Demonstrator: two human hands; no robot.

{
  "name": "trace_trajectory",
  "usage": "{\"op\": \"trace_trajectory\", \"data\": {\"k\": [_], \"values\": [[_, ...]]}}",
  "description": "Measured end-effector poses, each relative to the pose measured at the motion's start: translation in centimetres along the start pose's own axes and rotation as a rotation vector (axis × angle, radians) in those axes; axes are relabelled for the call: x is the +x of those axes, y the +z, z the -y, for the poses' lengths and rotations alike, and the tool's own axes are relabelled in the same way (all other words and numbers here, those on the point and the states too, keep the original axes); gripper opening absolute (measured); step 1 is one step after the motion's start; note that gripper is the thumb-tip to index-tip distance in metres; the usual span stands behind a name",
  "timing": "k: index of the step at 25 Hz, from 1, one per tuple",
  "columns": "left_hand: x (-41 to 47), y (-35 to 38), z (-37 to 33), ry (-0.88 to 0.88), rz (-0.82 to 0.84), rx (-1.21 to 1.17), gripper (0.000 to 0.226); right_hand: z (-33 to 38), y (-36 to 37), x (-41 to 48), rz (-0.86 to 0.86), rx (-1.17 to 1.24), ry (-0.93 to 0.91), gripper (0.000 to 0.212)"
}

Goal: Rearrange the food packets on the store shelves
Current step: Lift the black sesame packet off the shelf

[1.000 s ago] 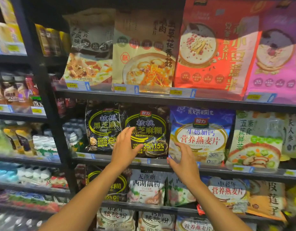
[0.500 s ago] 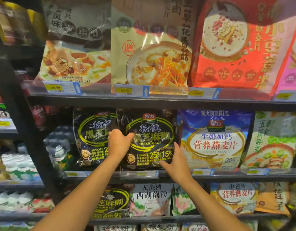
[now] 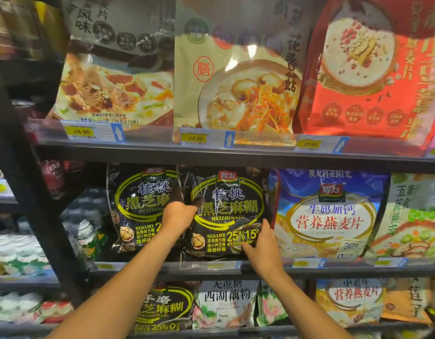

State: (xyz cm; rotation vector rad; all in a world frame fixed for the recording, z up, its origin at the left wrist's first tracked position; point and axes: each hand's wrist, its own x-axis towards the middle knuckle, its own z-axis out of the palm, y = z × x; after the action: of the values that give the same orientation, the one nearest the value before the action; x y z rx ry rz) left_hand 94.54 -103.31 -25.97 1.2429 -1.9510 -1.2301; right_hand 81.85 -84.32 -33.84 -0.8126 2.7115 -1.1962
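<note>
A black sesame-paste packet with a yellow-green ring stands on the middle shelf. My left hand grips its left edge, fingers tucked behind it. My right hand holds its lower right corner, thumb on the front. A second, matching black packet stands just to its left, partly behind my left hand. A blue oat-flake packet stands touching it on the right.
Large porridge packets fill the shelf above, a red one at right. A green-and-white packet stands at far right. More packets sit on the shelf below. A dark upright post divides off drink shelves at left.
Both hands went from reaching toward the shelf to taking hold of the right-hand black packet. The view moved closer and slightly up.
</note>
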Motion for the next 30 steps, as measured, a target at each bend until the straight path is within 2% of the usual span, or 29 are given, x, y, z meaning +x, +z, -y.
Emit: {"op": "trace_trajectory", "data": {"k": [3, 8, 13, 17, 20, 25, 27, 30], "values": [[-0.1, -0.3, -0.4, 0.105, -0.008, -0.173, 0.054, 0.4, 0.0, 0.4, -0.001, 0.056, 0.022, 0.098], [0.1, -1.1, -1.4, 0.128, 0.035, -0.472, 0.042, 1.3, -0.1, 1.0, -0.003, 0.192, 0.031, 0.092], [0.7, -2.1, -1.4, 0.168, 0.065, -0.531, 0.045, 1.7, -0.9, 0.7, 0.028, 0.355, 0.030, 0.096], [0.4, -3.4, -0.7, 0.102, 0.056, -0.570, 0.047, 0.8, -2.2, -0.3, 0.020, 0.446, -0.037, 0.086], [-1.2, -4.4, -0.5, 0.043, 0.093, -0.571, 0.026, -0.3, -2.7, -1.2, 0.021, 0.479, -0.078, 0.083], [-5.1, -5.5, 0.1, 0.104, 0.149, -0.630, 0.007, -1.1, -4.2, -2.5, 0.250, 0.566, -0.068, 0.110], [-6.6, -5.6, 0.6, 0.101, 0.185, -0.686, 0.020, -1.1, -5.1, -3.4, 0.338, 0.545, -0.061, 0.111], [-9.0, -5.4, 1.5, 0.094, 0.172, -0.699, 0.024, -1.7, -6.2, -5.0, 0.382, 0.568, -0.050, 0.111]]}}
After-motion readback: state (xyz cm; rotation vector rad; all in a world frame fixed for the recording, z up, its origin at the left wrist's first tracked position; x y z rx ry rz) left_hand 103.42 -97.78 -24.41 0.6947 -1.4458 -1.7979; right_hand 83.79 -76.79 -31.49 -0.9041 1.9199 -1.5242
